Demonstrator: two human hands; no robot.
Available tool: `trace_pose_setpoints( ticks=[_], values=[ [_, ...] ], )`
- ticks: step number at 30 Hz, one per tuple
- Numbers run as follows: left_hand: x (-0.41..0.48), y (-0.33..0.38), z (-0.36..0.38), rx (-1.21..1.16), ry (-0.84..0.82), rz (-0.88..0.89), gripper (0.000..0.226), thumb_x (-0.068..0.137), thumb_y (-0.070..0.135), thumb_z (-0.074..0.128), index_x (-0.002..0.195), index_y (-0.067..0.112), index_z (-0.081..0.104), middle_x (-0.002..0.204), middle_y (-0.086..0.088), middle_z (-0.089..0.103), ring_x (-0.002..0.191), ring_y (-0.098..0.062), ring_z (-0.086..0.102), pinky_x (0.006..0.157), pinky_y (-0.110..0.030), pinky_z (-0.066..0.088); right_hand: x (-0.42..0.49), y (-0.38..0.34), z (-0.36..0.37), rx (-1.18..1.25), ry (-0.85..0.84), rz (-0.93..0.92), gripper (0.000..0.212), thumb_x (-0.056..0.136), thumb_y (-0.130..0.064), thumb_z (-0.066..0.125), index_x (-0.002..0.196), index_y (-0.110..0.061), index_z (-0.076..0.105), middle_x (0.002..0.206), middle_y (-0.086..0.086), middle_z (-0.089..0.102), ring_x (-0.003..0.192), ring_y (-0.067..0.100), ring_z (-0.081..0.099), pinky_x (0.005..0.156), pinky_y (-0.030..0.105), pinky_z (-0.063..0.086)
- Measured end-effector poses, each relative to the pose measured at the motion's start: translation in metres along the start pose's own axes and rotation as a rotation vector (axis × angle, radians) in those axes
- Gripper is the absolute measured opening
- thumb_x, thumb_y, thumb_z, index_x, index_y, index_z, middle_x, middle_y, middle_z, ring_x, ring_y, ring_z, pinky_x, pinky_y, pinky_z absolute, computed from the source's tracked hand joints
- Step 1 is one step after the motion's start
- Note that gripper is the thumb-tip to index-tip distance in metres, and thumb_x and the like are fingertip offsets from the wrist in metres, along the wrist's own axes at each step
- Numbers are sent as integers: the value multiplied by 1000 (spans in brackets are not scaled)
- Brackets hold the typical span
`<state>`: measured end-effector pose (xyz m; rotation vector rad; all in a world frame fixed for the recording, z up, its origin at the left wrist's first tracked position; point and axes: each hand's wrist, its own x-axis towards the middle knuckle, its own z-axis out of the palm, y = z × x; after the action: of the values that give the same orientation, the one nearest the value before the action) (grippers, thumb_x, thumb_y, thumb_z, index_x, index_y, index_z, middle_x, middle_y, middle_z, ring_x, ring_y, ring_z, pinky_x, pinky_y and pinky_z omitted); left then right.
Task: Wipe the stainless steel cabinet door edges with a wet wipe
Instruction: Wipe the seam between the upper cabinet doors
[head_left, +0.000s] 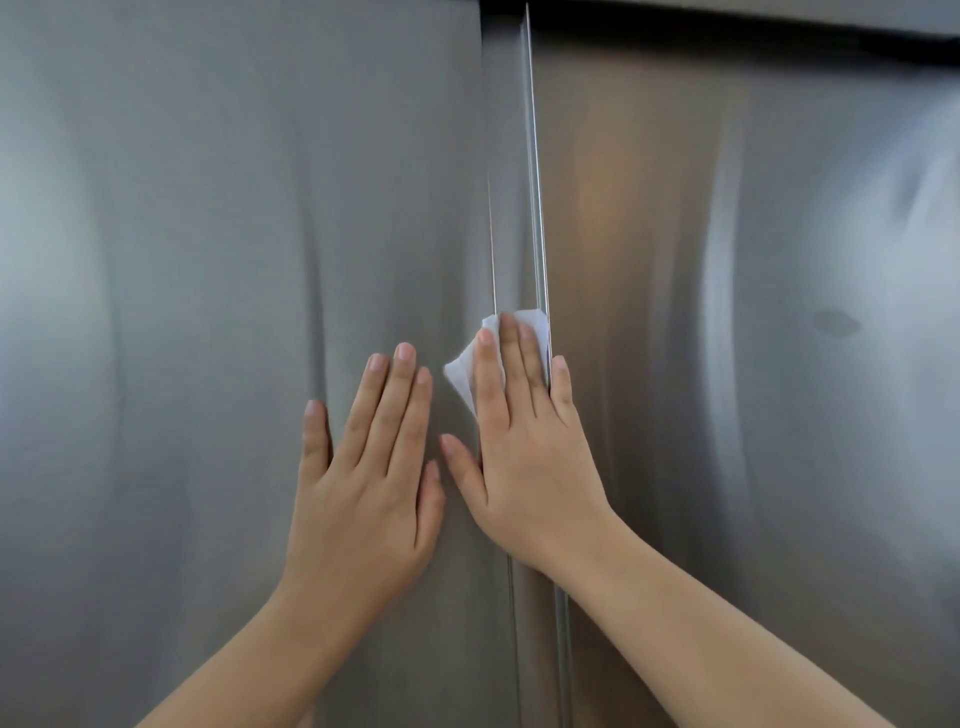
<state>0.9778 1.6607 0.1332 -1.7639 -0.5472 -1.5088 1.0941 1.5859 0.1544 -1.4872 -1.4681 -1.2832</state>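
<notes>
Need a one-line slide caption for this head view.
Right hand presses a white wet wipe onto the stainless steel door edges, left hand flat on the left door.

Wipe (467, 374): your right hand (524, 447) covers most of it; only the top corner and a left flap show.
Seam between the doors: hidden where your right hand and wrist lie across it.
Left door (208, 260): cut off at the left, top and bottom edges.
Right door (727, 364): cut off at the right and bottom edges.
Forearms: both run off the bottom edge.
Palms: your left hand (363, 483) and right hand face the steel, so you cannot see their undersides.
Dark mark (836, 322): too blurred to tell stain, dent or reflection.
</notes>
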Motion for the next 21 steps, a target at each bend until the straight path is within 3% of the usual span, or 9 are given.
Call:
trace_pose_setpoints(
  ticks=[11,14,17,21],
  values=[
    [-46,10,-3,32,-64,34,55,91,21,29,142,2,31,150,-13,27,139,-23,23,112,-48,9,-56,-7,8,-78,0,-2,63,91,-40,31,140,-1,21,147,24,25,137,37,25,109,50,13],
    [-58,6,-6,66,-101,119,55,92,23,30,143,1,29,150,-14,26,139,-24,23,111,-49,10,-43,-2,1,-147,-95,-25,64,93,-44,24,143,-8,6,152,22,11,142,34,11,114,41,-3],
    [-61,2,-7,85,-111,164,55,94,25,30,143,2,30,150,-15,27,138,-24,25,110,-49,13,-12,5,-3,-150,-98,-11,67,95,-47,15,142,-8,-11,155,17,-5,144,29,-6,109,35,-22],
    [-64,5,-6,80,-101,128,54,94,25,28,144,2,29,150,-13,26,139,-24,23,110,-49,13,-9,0,4,-66,-32,37,67,95,-44,20,143,-4,-5,156,16,1,144,28,-1,112,37,-14]
  ],
)
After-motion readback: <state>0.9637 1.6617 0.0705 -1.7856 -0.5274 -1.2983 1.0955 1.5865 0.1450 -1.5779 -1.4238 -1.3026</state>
